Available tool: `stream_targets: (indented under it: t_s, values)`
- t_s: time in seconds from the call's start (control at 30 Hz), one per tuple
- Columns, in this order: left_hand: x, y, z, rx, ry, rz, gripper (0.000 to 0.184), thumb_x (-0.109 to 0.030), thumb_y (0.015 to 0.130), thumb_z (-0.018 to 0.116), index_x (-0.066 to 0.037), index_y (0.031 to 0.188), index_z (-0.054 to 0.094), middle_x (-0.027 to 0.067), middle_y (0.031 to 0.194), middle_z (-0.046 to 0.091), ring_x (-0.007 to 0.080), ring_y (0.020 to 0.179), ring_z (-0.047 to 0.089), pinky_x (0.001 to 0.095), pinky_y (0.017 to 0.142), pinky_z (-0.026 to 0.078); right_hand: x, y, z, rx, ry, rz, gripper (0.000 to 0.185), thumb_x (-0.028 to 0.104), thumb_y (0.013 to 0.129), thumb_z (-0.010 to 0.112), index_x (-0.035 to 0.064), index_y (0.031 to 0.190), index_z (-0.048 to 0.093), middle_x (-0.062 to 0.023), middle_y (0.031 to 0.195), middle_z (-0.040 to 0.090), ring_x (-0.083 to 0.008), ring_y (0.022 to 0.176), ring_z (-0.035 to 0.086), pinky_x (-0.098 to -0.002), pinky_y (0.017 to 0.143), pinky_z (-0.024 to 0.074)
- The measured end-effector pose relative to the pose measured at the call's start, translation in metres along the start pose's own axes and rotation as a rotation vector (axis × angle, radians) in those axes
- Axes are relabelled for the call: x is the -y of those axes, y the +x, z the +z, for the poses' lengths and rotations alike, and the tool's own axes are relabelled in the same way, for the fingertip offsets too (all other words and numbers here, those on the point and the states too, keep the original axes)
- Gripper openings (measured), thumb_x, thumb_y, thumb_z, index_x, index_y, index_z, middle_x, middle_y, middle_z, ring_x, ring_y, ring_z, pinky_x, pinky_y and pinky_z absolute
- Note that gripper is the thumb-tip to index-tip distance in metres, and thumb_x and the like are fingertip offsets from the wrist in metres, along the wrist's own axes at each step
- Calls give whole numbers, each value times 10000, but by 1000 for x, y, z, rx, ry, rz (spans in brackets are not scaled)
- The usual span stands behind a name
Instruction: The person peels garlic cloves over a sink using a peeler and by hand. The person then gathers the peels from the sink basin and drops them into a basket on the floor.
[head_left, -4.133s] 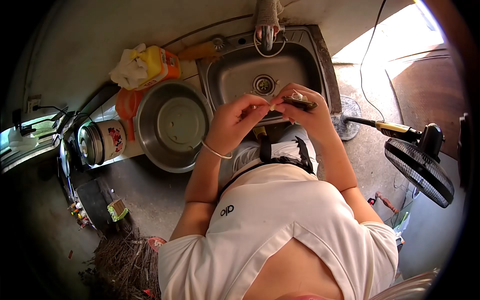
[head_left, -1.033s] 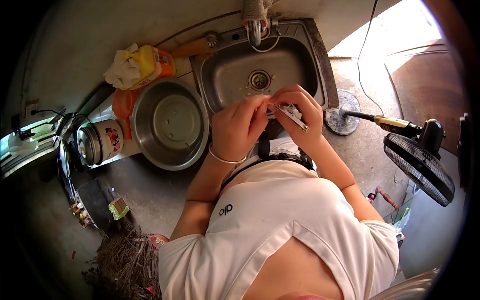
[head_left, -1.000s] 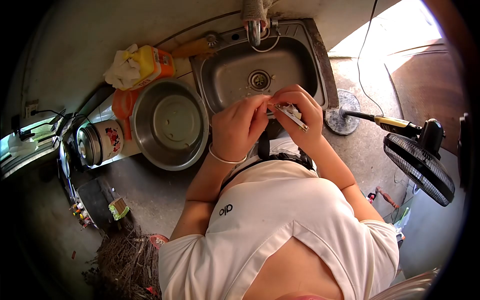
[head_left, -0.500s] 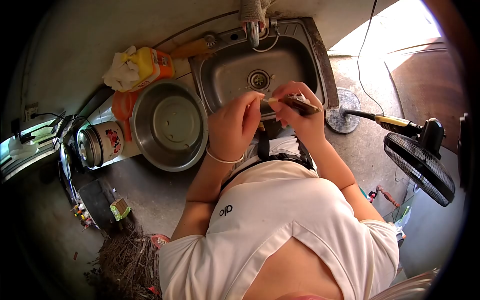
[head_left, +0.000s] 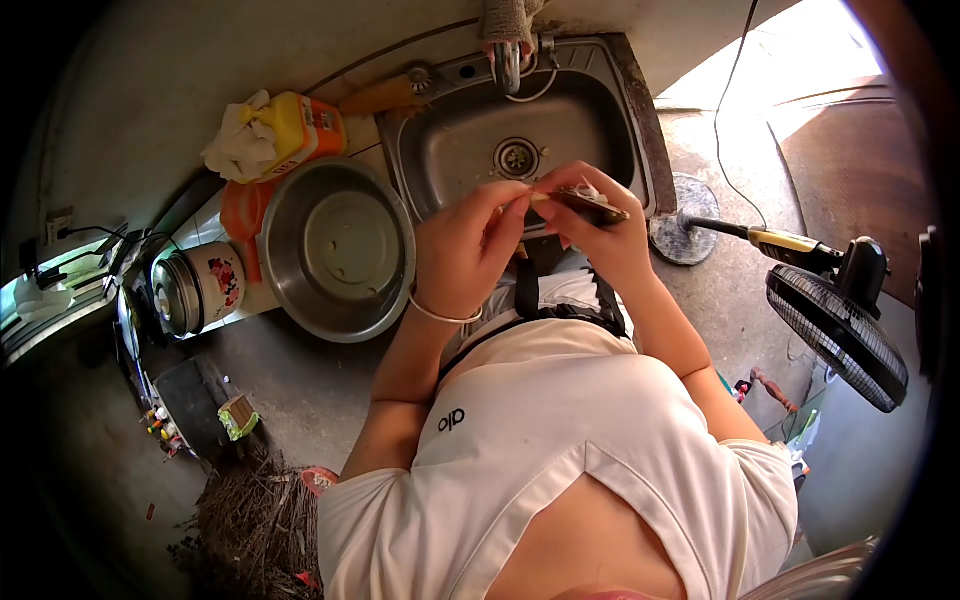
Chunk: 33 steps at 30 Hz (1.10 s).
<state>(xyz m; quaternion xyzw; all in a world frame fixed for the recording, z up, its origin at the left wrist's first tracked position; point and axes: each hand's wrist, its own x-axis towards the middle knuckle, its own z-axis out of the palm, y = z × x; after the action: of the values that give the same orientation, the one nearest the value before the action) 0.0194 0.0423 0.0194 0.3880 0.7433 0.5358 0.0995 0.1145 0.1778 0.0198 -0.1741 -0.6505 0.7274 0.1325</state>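
Observation:
Over the front edge of the steel sink [head_left: 450, 160], my two hands meet at the fingertips. My left hand [head_left: 470, 245] pinches at a small pale piece [head_left: 539, 197], touching its end. In my right hand [head_left: 605, 225] lies a flat, dark-faced tool [head_left: 597, 208] with whitish scraps on it, and its fingertips also hold the pale piece. What the piece is cannot be made out. Pale bits lie around the sink drain [head_left: 516, 158]. Left of the sink, a metal basin [head_left: 285, 250] holds water with a few small pale pieces in it.
A faucet [head_left: 508, 65] hangs over the sink's back edge. Behind the basin are a yellow and orange jug [head_left: 318, 125] and an orange dipper [head_left: 243, 210]. A lidded pot [head_left: 222, 277] sits at left. A black fan [head_left: 840, 335] stands at right, twigs [head_left: 260, 520] lie low at left.
Half a second ago my left fingertips were apart from the pale piece; now they touch it. The tool in my right hand has turned dark side up since one second ago.

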Motion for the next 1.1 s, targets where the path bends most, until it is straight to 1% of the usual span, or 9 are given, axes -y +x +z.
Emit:
stream_targets:
  t_s: [0.23, 0.3, 0.33, 0.4, 0.47, 0.8, 1.0, 1.07, 1.1]
  values:
    - [2, 5, 1, -63, 274, 224, 135, -19, 809, 638, -47, 939, 621, 34, 652, 583, 53, 497, 496, 191, 456, 372, -9, 6, 6, -41, -218, -326, 224, -2, 813, 608, -13, 1037, 602, -50, 890, 599, -99, 680, 578, -212, 578, 477]
    - [1, 6, 1, -75, 289, 231, 135, -11, 806, 635, -48, 935, 617, 35, 654, 581, 56, 492, 493, 193, 453, 371, -5, 4, 8, -59, 14, -140, 234, -6, 813, 613, -12, 1046, 595, -45, 855, 609, -91, 637, 567, -204, 553, 467]
    - [-1, 5, 0, -55, 265, 156, 117, -40, 807, 632, -63, 920, 612, 45, 671, 599, 100, 512, 540, 221, 462, 405, -5, 4, 7, -61, 15, -140, 234, -6, 813, 613, -12, 1046, 595, -45, 855, 609, -91, 637, 567, -204, 553, 467]
    - [0, 4, -1, -33, 241, 81, 99, -68, 808, 630, -78, 904, 606, 55, 688, 616, 144, 532, 587, 248, 470, 439, -5, 4, 6, -76, 234, 115, 225, -4, 817, 617, -9, 1041, 594, -41, 812, 623, -76, 615, 562, -194, 519, 450]
    - [4, 3, -1, -20, -3, -21, 77, -36, 856, 599, -29, 931, 608, -23, 652, 560, 6, 497, 390, 171, 442, 300, -6, 6, 4, -52, 249, 98, 213, 3, 820, 618, -7, 1032, 596, -41, 798, 629, -72, 608, 562, -190, 504, 441]
    - [3, 10, -8, 27, -40, -21, 99, -40, 852, 609, -18, 948, 615, -37, 625, 546, -4, 500, 362, 161, 445, 280, -3, 12, 3, -11, 285, 165, 158, 27, 821, 625, -18, 972, 618, -51, 817, 646, -80, 609, 587, -195, 475, 423]
    - [5, 14, -7, -33, 191, 168, 126, -30, 813, 637, -32, 938, 613, 30, 655, 618, 60, 500, 532, 195, 450, 390, -2, 14, 6, -48, 218, 119, 142, 35, 829, 616, -14, 962, 627, -46, 830, 653, -82, 603, 589, -197, 480, 427]
    - [5, 15, -8, -36, 257, 188, 149, -44, 783, 642, -78, 917, 585, 61, 764, 647, 199, 579, 620, 281, 490, 473, -2, 16, 6, -29, 226, 122, 136, 41, 832, 614, -12, 956, 627, -48, 826, 655, -84, 597, 587, -196, 479, 425]
    - [5, 14, -8, -34, 256, 188, 149, -44, 783, 642, -78, 917, 585, 61, 764, 647, 199, 579, 620, 281, 490, 473, -2, 17, 6, -10, 233, 124, 130, 46, 834, 613, -9, 951, 628, -51, 822, 657, -85, 591, 586, -195, 477, 424]
